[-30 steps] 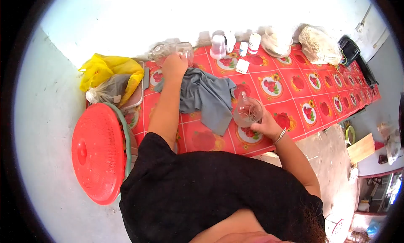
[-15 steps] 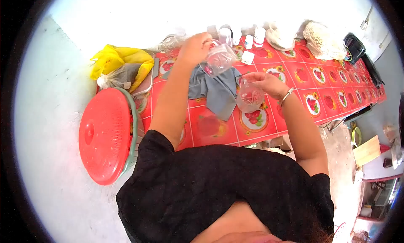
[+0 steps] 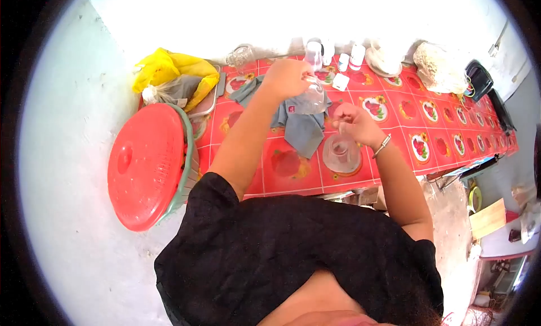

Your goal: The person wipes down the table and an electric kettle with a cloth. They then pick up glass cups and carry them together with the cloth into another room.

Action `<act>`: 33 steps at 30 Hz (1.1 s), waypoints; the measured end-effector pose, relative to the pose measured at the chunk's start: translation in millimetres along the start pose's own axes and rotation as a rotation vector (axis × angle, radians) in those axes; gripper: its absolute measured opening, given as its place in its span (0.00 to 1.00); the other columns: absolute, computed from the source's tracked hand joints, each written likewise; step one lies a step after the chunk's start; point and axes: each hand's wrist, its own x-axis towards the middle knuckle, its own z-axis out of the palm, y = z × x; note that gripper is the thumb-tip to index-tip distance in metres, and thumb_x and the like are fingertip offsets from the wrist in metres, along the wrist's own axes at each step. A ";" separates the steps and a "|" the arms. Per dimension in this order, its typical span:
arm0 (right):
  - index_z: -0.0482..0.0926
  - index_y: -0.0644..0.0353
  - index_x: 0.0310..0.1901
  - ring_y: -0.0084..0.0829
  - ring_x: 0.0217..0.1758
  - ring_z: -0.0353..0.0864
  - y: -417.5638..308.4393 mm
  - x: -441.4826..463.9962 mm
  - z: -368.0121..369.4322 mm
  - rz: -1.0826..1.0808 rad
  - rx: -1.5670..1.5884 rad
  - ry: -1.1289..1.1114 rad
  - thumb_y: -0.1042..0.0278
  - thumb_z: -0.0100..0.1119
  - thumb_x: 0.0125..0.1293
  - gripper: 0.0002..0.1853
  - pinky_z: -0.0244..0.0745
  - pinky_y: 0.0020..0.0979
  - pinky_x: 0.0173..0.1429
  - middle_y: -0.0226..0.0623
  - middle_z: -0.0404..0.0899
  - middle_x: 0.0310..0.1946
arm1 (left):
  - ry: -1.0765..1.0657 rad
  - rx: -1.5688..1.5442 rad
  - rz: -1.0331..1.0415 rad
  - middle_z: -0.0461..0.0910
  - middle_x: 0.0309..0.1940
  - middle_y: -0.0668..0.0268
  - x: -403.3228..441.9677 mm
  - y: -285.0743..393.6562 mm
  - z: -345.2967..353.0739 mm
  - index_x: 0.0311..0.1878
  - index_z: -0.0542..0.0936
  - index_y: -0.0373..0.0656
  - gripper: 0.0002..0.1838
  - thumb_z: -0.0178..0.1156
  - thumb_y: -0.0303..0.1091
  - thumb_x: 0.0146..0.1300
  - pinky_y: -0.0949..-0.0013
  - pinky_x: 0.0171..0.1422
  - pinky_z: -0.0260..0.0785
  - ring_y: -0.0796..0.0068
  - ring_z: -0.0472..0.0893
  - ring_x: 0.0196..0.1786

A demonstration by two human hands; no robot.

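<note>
My left hand (image 3: 288, 78) is closed on a clear glass mug (image 3: 311, 102), tilted above a grey cloth (image 3: 302, 135). The cloth lies crumpled on the table, with a small red tag near the mug. A bracelet circles the wrist of my right hand (image 3: 359, 124). Its fingers pinch the top of a clear rounded glass vessel (image 3: 341, 157) near the table's front edge. Whether this vessel rests on the table I cannot tell, and its exact kind is unclear.
A red patterned tablecloth (image 3: 284, 162) covers the table. Along the wall stand white bottles (image 3: 357, 56), a clear glass (image 3: 241, 56) and a bulging pale bag (image 3: 438, 68). At left are a yellow bag (image 3: 169, 69) and a red-lidded basket (image 3: 143, 162).
My left hand has turned the mug and brought it lower over the cloth. The vessel under my right hand has tipped, showing its round outline. The camera view has shifted slightly.
</note>
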 end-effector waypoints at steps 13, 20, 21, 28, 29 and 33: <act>0.79 0.60 0.49 0.30 0.31 0.78 -22.0 -2.5 11.3 0.167 -0.466 0.406 0.67 0.67 0.54 0.19 0.73 0.31 0.37 0.38 0.79 0.34 | -0.127 0.019 0.208 0.83 0.33 0.59 -3.4 62.2 28.3 0.47 0.78 0.50 0.20 0.69 0.37 0.49 0.54 0.43 0.73 0.55 0.82 0.41; 0.80 0.57 0.47 0.38 0.36 0.80 -13.8 -6.2 16.7 0.012 -0.699 0.423 0.71 0.67 0.54 0.17 0.75 0.34 0.44 0.40 0.82 0.34 | -0.350 0.008 0.253 0.82 0.36 0.55 -0.2 61.1 34.7 0.58 0.74 0.51 0.28 0.67 0.32 0.49 0.56 0.43 0.73 0.55 0.82 0.42; 0.80 0.57 0.47 0.33 0.36 0.81 -17.6 -7.0 20.6 0.041 -0.735 0.418 0.71 0.65 0.57 0.15 0.75 0.32 0.43 0.39 0.82 0.33 | -0.383 -0.015 0.260 0.82 0.38 0.54 0.7 60.1 37.5 0.60 0.74 0.51 0.30 0.66 0.32 0.49 0.56 0.45 0.73 0.54 0.82 0.43; 0.78 0.61 0.39 0.21 0.29 0.72 3.8 -13.7 6.8 0.065 -0.585 0.446 0.71 0.61 0.63 0.05 0.70 0.26 0.35 0.32 0.75 0.25 | -0.459 -0.245 0.181 0.83 0.39 0.59 22.7 15.5 26.4 0.57 0.78 0.48 0.28 0.70 0.38 0.49 0.63 0.48 0.74 0.65 0.83 0.43; 0.77 0.61 0.36 0.21 0.28 0.71 2.4 -16.2 5.7 0.081 -0.592 0.486 0.71 0.61 0.63 0.05 0.69 0.26 0.34 0.32 0.73 0.24 | -0.429 -0.305 0.094 0.84 0.38 0.60 25.5 3.1 13.2 0.54 0.80 0.47 0.26 0.70 0.40 0.49 0.64 0.48 0.74 0.66 0.83 0.42; 0.77 0.61 0.34 0.23 0.26 0.70 -3.3 -30.9 -0.5 0.113 -0.705 0.563 0.69 0.62 0.62 0.06 0.67 0.27 0.32 0.33 0.71 0.21 | 0.088 -0.094 -0.233 0.84 0.43 0.58 38.0 -110.0 6.7 0.52 0.81 0.44 0.21 0.64 0.41 0.56 0.66 0.50 0.74 0.65 0.83 0.43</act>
